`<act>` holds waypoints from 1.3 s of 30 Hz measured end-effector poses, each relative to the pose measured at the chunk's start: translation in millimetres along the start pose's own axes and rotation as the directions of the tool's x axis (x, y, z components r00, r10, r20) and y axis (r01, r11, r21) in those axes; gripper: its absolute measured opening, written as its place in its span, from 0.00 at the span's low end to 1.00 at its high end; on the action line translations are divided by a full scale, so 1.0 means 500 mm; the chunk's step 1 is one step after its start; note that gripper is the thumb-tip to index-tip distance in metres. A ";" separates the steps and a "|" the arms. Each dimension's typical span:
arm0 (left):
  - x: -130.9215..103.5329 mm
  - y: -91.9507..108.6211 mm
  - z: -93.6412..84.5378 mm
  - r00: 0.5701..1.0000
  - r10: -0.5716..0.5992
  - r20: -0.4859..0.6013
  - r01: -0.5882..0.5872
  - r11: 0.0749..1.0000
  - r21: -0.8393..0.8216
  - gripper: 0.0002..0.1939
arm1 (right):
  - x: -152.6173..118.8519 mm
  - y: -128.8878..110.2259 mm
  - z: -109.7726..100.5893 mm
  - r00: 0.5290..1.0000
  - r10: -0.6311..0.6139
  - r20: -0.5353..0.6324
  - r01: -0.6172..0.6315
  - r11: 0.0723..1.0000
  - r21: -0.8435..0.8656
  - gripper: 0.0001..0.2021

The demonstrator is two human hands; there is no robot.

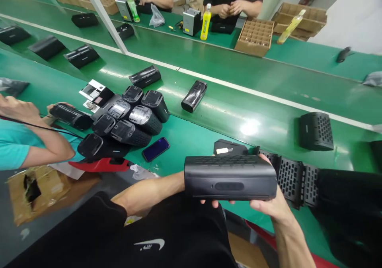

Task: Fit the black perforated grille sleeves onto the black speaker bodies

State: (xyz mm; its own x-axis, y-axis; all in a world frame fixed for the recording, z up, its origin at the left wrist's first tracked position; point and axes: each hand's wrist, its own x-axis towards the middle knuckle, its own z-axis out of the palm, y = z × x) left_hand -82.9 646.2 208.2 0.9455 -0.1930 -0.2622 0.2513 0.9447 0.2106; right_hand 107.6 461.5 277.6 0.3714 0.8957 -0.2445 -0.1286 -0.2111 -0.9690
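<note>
Green conveyor line ran past my worktop, with people busy on the far side. I had a black speaker housing held level over my lap, both hands on it: right hand cupped under the right end, left hand mostly hidden behind it, only fingertips showing underneath. Looked like stiff, smooth plastic, probably light, so gripping the 2 ends seemed safest. A pile of similar housings sat to my left.

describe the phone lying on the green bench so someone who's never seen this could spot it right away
Start from the green bench nearest the camera and find the cluster of black speaker shells on its left part. Just right of that cluster's near edge lies the phone, flat and face up. It is the only thin slab there, with a glossy dark blue screen.
</note>
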 end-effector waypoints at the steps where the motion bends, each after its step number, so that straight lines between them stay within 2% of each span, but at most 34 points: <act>1: -0.026 -0.009 -0.005 0.990 0.080 -0.119 -0.076 0.996 0.041 0.42 | -0.019 0.010 0.018 0.996 0.036 -0.082 -0.031 0.998 0.052 0.63; 2: -0.057 -0.016 -0.009 0.965 0.145 -0.217 -0.129 0.988 0.088 0.44 | -0.039 0.021 0.037 0.981 0.089 -0.169 -0.072 0.992 0.108 0.61; 3: -0.088 -0.020 -0.012 0.918 0.251 -0.309 -0.205 0.963 0.173 0.45 | -0.058 0.035 0.055 0.957 0.155 -0.244 -0.115 0.979 0.167 0.60; 5: -0.140 -0.022 -0.012 0.825 0.432 -0.364 -0.277 0.871 0.405 0.53 | -0.091 0.066 0.086 0.901 0.280 -0.332 -0.192 0.943 0.273 0.59; 6: -0.158 -0.022 -0.010 0.803 0.482 -0.351 -0.260 0.813 0.521 0.56 | -0.105 0.081 0.099 0.881 0.328 -0.341 -0.226 0.925 0.306 0.59; 8: -0.178 -0.020 -0.004 0.825 0.476 -0.305 -0.175 0.728 0.663 0.59 | -0.129 0.103 0.117 0.860 0.379 -0.342 -0.277 0.909 0.312 0.60; 10: -0.184 -0.020 0.001 0.858 0.429 -0.283 -0.112 0.693 0.713 0.55 | -0.152 0.114 0.127 0.848 0.382 -0.367 -0.306 0.918 0.251 0.59; 13: -0.192 -0.026 0.006 0.883 0.388 -0.264 -0.062 0.654 0.754 0.51 | -0.187 0.115 0.134 0.833 0.358 -0.422 -0.311 0.933 0.179 0.58; 16: -0.202 -0.035 0.010 0.898 0.367 -0.242 -0.022 0.587 0.809 0.48 | -0.216 0.118 0.147 0.816 0.370 -0.444 -0.317 0.929 0.193 0.58; 18: -0.205 -0.041 0.012 0.892 0.378 -0.247 -0.001 0.550 0.835 0.46 | -0.226 0.127 0.158 0.804 0.388 -0.451 -0.329 0.921 0.207 0.57; 23: -0.196 -0.042 0.004 0.870 0.370 -0.325 0.063 0.572 0.818 0.44 | -0.226 0.151 0.169 0.772 0.443 -0.456 -0.348 0.895 0.279 0.54; 27: -0.201 -0.019 -0.006 0.934 0.217 -0.284 0.106 0.591 0.800 0.49 | -0.222 0.148 0.150 0.784 0.482 -0.390 -0.397 0.874 0.281 0.53; 29: -0.207 -0.011 -0.007 0.948 0.195 -0.250 0.095 0.576 0.812 0.52 | -0.221 0.146 0.144 0.803 0.457 -0.382 -0.372 0.885 0.278 0.51; 31: -0.209 -0.012 -0.005 0.941 0.239 -0.239 0.069 0.556 0.829 0.51 | -0.219 0.148 0.146 0.808 0.418 -0.415 -0.331 0.905 0.267 0.49; 35: -0.204 -0.032 -0.005 0.898 0.349 -0.267 0.036 0.547 0.836 0.45 | -0.212 0.160 0.159 0.784 0.403 -0.472 -0.316 0.914 0.255 0.48; 37: -0.198 -0.042 -0.011 0.874 0.370 -0.314 0.058 0.564 0.824 0.45 | -0.201 0.162 0.161 0.758 0.457 -0.467 -0.347 0.887 0.304 0.46; 39: -0.192 -0.048 -0.021 0.852 0.363 -0.376 0.109 0.580 0.807 0.45 | -0.187 0.157 0.157 0.728 0.547 -0.412 -0.407 0.829 0.383 0.45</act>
State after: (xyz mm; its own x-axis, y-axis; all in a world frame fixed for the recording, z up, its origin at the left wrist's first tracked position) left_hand -182.1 644.7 218.7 0.8195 0.2784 -0.5009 0.4156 0.3132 0.8539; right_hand -9.2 392.0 227.2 0.5792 0.3755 -0.7236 -0.6099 -0.3894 -0.6902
